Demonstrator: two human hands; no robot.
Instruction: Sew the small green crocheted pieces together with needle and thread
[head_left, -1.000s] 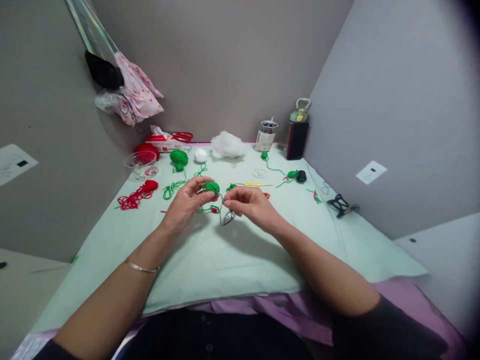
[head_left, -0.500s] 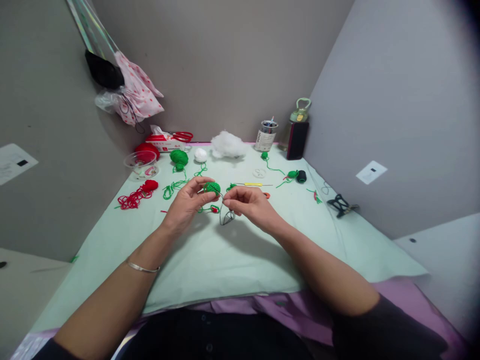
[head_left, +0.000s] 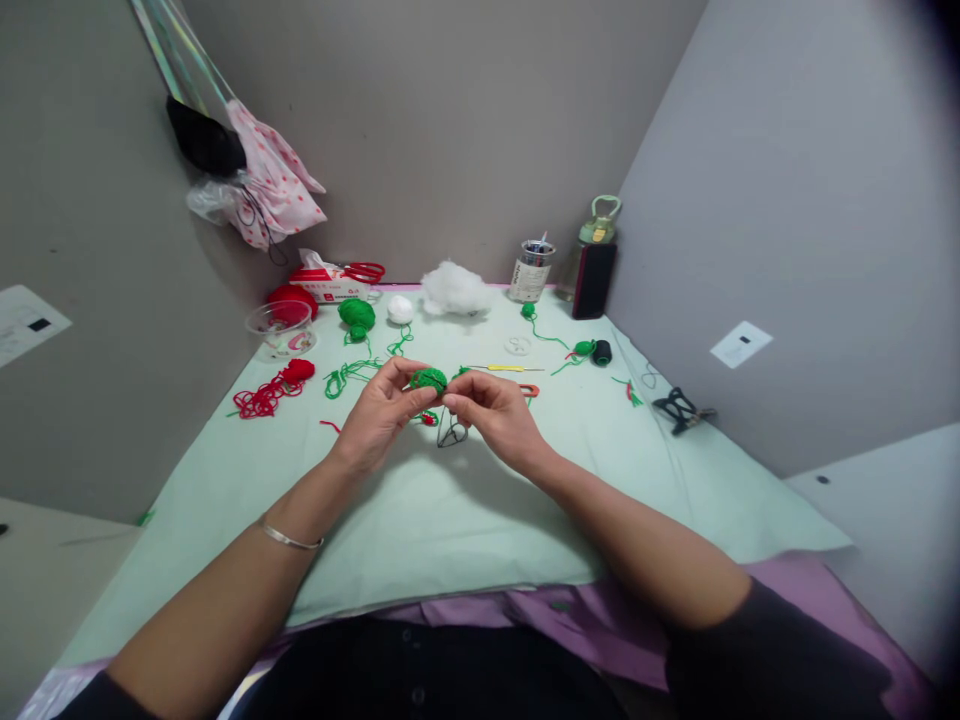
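Note:
A small green crocheted piece (head_left: 430,379), rounded in shape, is gripped between the thumb and fingers of my left hand (head_left: 382,412). A thin dark line runs across its surface. Pinched closed at the piece's right edge, my right hand (head_left: 499,412) has dark thread (head_left: 452,432) at its fingertips, which hangs below in loose loops. Whether a needle is between those fingertips is too small to make out. Under the hands, a small red-and-green crocheted bit (head_left: 428,419) is partly hidden. Behind my right hand lie a yellow-handled crochet hook (head_left: 506,368) and an orange item (head_left: 529,391).
Red yarn (head_left: 270,393), green yarn (head_left: 357,316), a white ball (head_left: 400,310) and fluffy stuffing (head_left: 454,289) lie leftward and behind. A clear tub (head_left: 280,330) and tissue box (head_left: 330,287) stand back left. A pen jar (head_left: 532,273), bottle (head_left: 598,225) and phone (head_left: 595,281) stand back right.
My right hand has come in to the green crocheted piece, closing the small gap between them. The piece has shifted slightly right and turned, so a dark line shows across it.

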